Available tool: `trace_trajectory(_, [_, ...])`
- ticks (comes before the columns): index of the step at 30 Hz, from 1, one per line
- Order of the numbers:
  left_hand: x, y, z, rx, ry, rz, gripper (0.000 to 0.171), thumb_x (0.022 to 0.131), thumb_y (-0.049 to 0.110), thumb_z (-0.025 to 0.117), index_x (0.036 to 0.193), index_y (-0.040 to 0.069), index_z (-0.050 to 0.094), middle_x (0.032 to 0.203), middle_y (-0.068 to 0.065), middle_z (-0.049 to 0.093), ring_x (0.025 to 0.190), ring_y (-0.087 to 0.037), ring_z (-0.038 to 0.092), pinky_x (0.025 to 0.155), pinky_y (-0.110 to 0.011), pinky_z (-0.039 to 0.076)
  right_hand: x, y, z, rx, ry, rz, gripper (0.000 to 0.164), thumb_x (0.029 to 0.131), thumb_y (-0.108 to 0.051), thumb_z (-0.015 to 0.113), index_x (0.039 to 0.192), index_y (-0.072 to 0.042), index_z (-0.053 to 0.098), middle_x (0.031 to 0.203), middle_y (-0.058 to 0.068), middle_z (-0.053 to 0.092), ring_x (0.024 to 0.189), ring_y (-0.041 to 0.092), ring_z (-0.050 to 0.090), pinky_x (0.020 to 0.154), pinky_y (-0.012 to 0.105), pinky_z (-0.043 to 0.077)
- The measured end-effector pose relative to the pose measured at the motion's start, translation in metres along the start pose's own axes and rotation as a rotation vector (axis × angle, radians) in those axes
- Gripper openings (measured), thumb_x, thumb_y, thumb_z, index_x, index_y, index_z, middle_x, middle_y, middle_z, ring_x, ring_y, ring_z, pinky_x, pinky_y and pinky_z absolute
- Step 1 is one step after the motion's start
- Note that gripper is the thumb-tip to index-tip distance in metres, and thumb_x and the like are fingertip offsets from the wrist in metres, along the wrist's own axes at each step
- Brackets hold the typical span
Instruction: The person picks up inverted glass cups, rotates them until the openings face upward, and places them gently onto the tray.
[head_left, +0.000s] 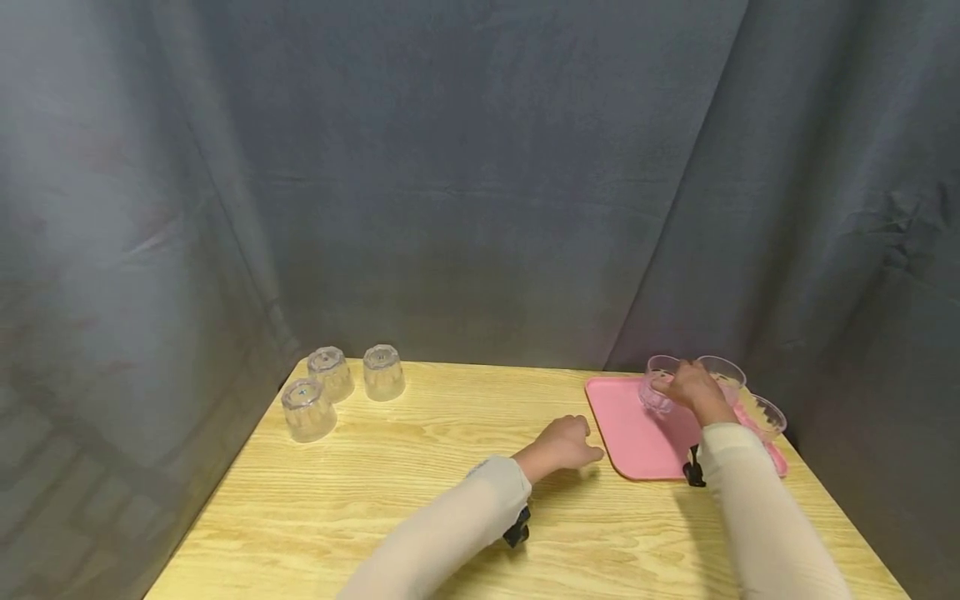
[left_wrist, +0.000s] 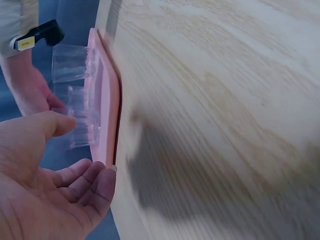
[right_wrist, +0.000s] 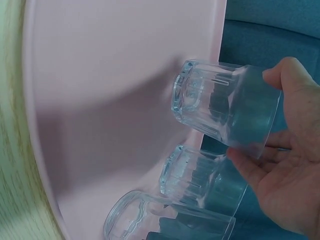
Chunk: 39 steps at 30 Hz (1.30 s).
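My right hand [head_left: 693,387] pinches a clear glass [right_wrist: 227,102] near its rim, thumb on one side and fingers on the other. The glass stands rim up, over the back part of a pink tray [head_left: 641,433]; I cannot tell if its base touches. Two more clear glasses, one at the back right [head_left: 727,373] and another at the right side [head_left: 767,417], stand rim up on the tray. Left of the tray, my left hand [head_left: 562,443] hovers over the table with fingers loosely bent, holding nothing.
Three clear glasses, one in front [head_left: 309,412], one behind it [head_left: 332,375] and one to its right [head_left: 383,374], stand upside down at the back left of the wooden table [head_left: 450,417]. Grey curtains [head_left: 465,183] hang behind and along both sides.
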<state>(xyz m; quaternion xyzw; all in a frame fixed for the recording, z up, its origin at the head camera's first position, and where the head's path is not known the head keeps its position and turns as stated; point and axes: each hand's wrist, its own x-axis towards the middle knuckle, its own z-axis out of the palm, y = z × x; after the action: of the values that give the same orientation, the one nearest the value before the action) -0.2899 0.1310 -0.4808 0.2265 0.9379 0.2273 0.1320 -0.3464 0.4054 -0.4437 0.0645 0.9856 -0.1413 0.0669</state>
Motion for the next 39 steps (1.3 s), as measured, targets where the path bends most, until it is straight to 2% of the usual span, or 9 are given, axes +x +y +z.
trace_trajectory(7, [-0.014,-0.013,-0.014,0.013,0.007,0.006,0.045,0.095,0.045,0.066,0.128,0.014,0.062,0.122,0.002,0.064,0.123,-0.018,0.055,0.101,-0.029,0.046,0.000,0.002,-0.001,0.008,-0.009,-0.019,0.093,0.097,-0.045,0.055,0.140,0.030,0.021,0.145,0.052,0.015,0.135,0.066,0.021,0.111,0.070,0.027])
trace_trajectory(16, [-0.030,-0.029,-0.032,0.040,0.031,0.016,0.047,0.095,0.046,0.067,0.128,0.014,0.062,0.121,0.002,0.064,0.122,-0.019,0.055,0.099,-0.030,0.047,0.001,0.000,-0.002,0.023,-0.026,0.004,0.096,0.097,-0.047,0.056,0.142,0.029,0.019,0.147,0.052,0.012,0.136,0.066,0.018,0.111,0.070,0.025])
trace_trajectory(25, [-0.047,-0.041,-0.048,0.052,0.046,0.018,0.052,0.096,0.046,0.066,0.135,0.013,0.059,0.130,-0.001,0.062,0.128,-0.022,0.051,0.102,-0.034,0.048,-0.001,0.001,-0.003,0.003,-0.022,-0.004,0.094,0.098,-0.047,0.055,0.140,0.030,0.021,0.145,0.052,0.015,0.135,0.066,0.022,0.110,0.070,0.027])
trace_trajectory(33, [-0.061,-0.049,-0.061,0.070,0.070,0.031,0.055,0.095,0.047,0.068,0.136,0.011,0.059,0.130,-0.002,0.061,0.123,-0.022,0.053,0.099,-0.035,0.049,-0.001,0.003,-0.004,0.000,-0.016,-0.014,0.093,0.097,-0.046,0.055,0.139,0.031,0.022,0.144,0.052,0.017,0.133,0.066,0.024,0.110,0.070,0.029])
trace_trajectory(39, [-0.074,-0.062,-0.069,0.076,0.094,0.049,0.056,0.095,0.045,0.068,0.137,0.009,0.059,0.132,-0.003,0.062,0.124,-0.024,0.053,0.100,-0.038,0.049,-0.002,0.003,-0.003,0.013,-0.029,-0.011,0.095,0.097,-0.047,0.056,0.140,0.031,0.020,0.145,0.053,0.015,0.135,0.066,0.021,0.111,0.070,0.027])
